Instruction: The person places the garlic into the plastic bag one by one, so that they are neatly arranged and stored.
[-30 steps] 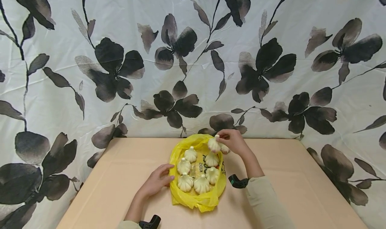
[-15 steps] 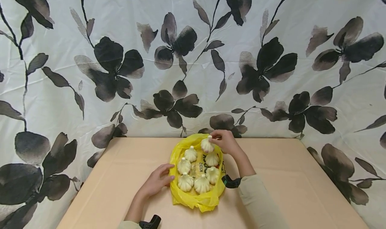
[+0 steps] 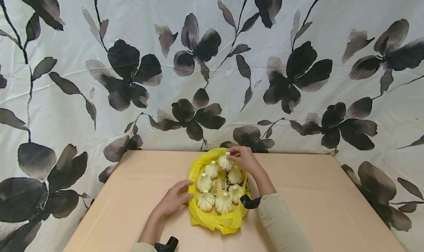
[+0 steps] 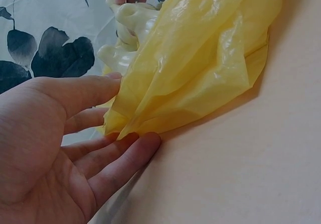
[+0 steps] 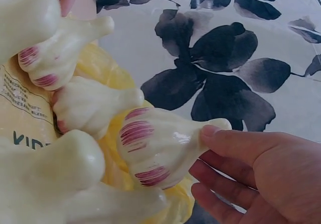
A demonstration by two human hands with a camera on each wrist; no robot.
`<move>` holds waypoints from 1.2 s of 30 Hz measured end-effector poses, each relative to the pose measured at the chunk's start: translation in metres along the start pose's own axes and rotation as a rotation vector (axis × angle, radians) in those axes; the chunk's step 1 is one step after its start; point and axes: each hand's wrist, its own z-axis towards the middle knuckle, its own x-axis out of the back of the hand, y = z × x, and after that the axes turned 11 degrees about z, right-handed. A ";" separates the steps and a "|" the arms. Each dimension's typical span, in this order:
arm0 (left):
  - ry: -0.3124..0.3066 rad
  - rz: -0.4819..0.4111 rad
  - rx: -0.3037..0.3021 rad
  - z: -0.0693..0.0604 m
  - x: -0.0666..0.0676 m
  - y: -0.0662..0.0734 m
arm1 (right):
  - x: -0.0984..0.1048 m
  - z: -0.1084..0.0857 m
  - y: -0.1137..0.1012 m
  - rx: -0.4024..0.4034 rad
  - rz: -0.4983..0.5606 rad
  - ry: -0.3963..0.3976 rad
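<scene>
A yellow plastic bag (image 3: pixel 222 222) lies opened out on the table, with several white garlic bulbs (image 3: pixel 205 201) set in a ring inside it. My right hand (image 3: pixel 244 159) pinches one garlic bulb (image 5: pixel 158 146) by its stem at the bag's far side; pink streaks mark its skin in the right wrist view. Whether this bulb rests on the bag cannot be told. At the bag's left side is my left hand (image 3: pixel 173 198), its thumb and fingers holding the rim of the yellow plastic (image 4: pixel 195 68). Dark print on the bag's bottom shows between the bulbs.
The light tan tabletop (image 3: pixel 314 207) extends to both sides of the bag. Close behind its far edge hangs a white cloth (image 3: pixel 145 16) with dark flowers. Black devices are strapped to the left wrist (image 3: pixel 167 244) and right wrist (image 3: pixel 250 202).
My right hand has moved left and slightly down with its garlic bulb, from the bag's far right rim to the far end of the ring. My left hand stays at the bag's side.
</scene>
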 end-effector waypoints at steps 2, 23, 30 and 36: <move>0.001 -0.007 -0.001 0.000 -0.001 0.002 | -0.001 0.000 0.003 -0.001 -0.010 -0.004; 0.011 0.030 0.005 0.000 -0.002 0.004 | -0.018 -0.001 0.019 -0.077 -0.074 -0.032; 0.022 0.049 0.010 -0.001 -0.001 0.006 | -0.022 0.000 0.022 -0.065 -0.081 -0.056; 0.021 0.038 0.015 -0.002 0.001 0.007 | -0.021 0.000 0.019 -0.055 -0.086 -0.048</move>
